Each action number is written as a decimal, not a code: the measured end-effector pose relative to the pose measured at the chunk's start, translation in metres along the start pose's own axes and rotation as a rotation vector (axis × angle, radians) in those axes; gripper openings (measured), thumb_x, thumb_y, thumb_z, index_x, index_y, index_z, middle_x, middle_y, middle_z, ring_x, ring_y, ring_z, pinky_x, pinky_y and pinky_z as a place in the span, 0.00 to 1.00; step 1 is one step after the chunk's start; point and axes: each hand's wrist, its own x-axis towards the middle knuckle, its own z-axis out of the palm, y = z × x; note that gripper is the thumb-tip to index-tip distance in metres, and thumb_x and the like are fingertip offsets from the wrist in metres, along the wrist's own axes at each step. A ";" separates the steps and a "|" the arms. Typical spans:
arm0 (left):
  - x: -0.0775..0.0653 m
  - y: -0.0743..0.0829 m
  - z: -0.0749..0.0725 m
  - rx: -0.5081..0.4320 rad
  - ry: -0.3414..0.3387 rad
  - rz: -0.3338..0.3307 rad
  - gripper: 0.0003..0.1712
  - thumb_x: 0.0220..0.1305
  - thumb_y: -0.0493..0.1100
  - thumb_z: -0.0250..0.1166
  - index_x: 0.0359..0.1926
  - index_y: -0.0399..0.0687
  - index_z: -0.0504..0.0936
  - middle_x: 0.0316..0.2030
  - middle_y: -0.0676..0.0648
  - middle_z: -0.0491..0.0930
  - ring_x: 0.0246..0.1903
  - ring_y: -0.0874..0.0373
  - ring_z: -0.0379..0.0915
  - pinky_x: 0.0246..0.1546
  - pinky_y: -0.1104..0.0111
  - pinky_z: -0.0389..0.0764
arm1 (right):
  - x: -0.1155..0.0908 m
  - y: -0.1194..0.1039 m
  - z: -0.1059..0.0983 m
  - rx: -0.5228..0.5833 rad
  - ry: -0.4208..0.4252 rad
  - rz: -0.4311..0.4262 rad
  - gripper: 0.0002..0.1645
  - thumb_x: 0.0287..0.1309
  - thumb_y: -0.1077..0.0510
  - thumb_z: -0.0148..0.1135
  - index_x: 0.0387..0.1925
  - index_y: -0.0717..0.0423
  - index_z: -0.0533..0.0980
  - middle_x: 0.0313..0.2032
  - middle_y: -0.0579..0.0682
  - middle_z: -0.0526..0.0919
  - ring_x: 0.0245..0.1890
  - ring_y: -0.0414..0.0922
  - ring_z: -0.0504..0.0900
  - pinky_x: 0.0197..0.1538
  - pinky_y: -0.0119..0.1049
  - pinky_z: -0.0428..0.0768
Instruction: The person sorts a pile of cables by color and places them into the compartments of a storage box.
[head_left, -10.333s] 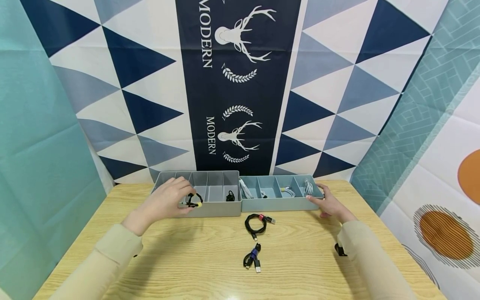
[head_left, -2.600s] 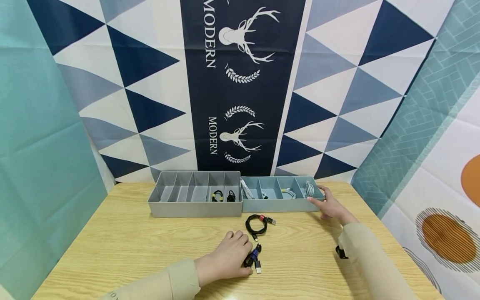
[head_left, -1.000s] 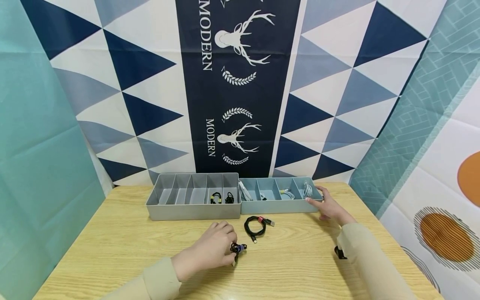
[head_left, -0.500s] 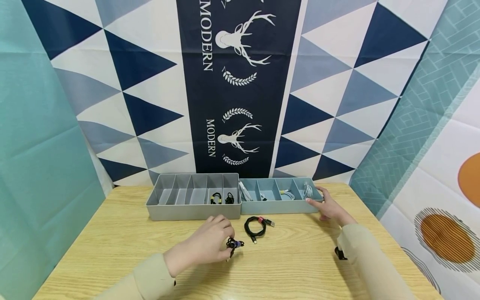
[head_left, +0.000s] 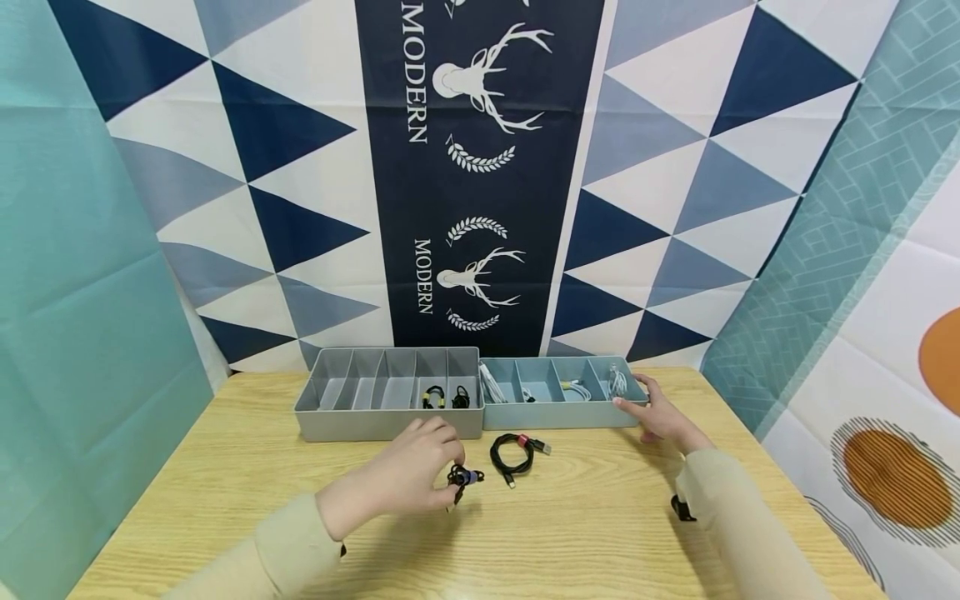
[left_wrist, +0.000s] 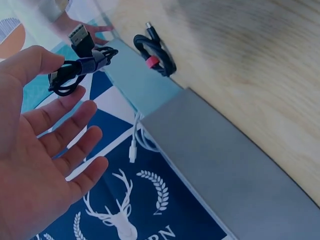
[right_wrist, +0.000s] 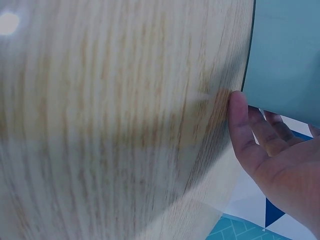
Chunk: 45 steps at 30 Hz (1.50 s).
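In the head view my left hand (head_left: 408, 471) is over the table, just in front of the grey box. Thumb and index finger pinch a coiled black USB cable (left_wrist: 90, 65) with a blue tie; the other fingers spread loosely in the left wrist view. Another black USB cable (head_left: 512, 454), with a red tie, lies coiled on the table to the right. My right hand (head_left: 660, 414) rests at the right end of the blue divided box (head_left: 558, 414). In the right wrist view its fingers touch or nearly touch that end, not wrapped round it.
The grey divided box (head_left: 390, 425) stands left of the blue one, end to end. It has a black cable with yellow ties (head_left: 432, 398) and another black cable (head_left: 461, 397) in separate compartments. White cables (head_left: 617, 382) lie in the blue box. A patterned cloth (head_left: 465, 167) hangs behind.
My left hand set the yellow-tied cable in the grey box, then picked up the blue-tied cable from the table and carried it left and towards the boxes. My right hand has stayed put.
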 end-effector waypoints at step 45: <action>-0.001 -0.052 -0.047 -0.019 0.208 -0.012 0.14 0.51 0.48 0.70 0.39 0.51 0.81 0.41 0.54 0.77 0.46 0.56 0.69 0.46 0.60 0.73 | 0.001 0.001 -0.001 -0.022 -0.006 -0.015 0.58 0.58 0.33 0.55 0.72 0.51 0.32 0.65 0.76 0.44 0.53 0.65 0.65 0.31 0.41 0.80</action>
